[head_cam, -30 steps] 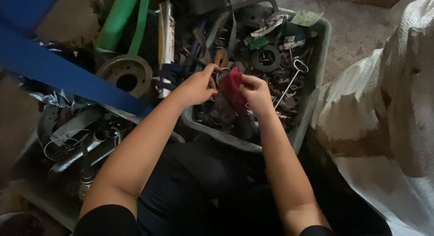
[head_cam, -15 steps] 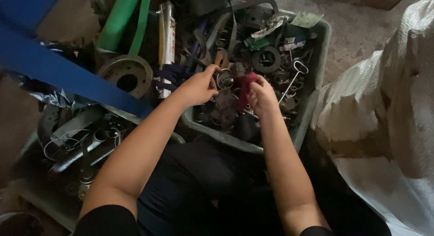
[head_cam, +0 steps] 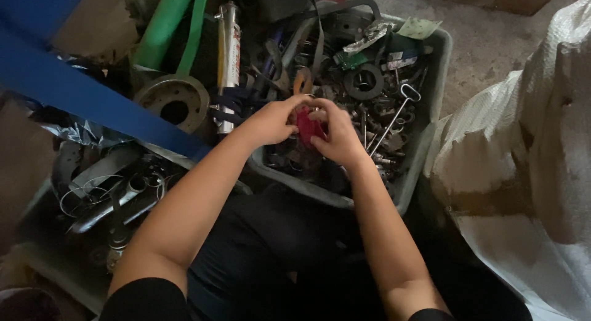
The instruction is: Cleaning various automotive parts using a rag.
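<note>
Seen from above, a person's two bare arms reach forward over a grey plastic bin (head_cam: pixel 438 68) heaped with dark metal scrap: rings, springs, rods and washers. The left hand (head_cam: pixel 271 121) and right hand (head_cam: pixel 335 139) meet above the middle of the bin, fingers closed together on a small red object (head_cam: pixel 308 125) pinched between them; what it is cannot be told. The step in hand looks like working or inspecting this piece, held clear of the pile. The next move likely calls for a firm grip from one hand while the other pulls or turns. A silver cylinder (head_cam: pixel 228 56) and a round metal flange (head_cam: pixel 174 102) lie left of the bin, under a blue beam (head_cam: pixel 86 99); a white woven sack (head_cam: pixel 529 148) sits to the right
</note>
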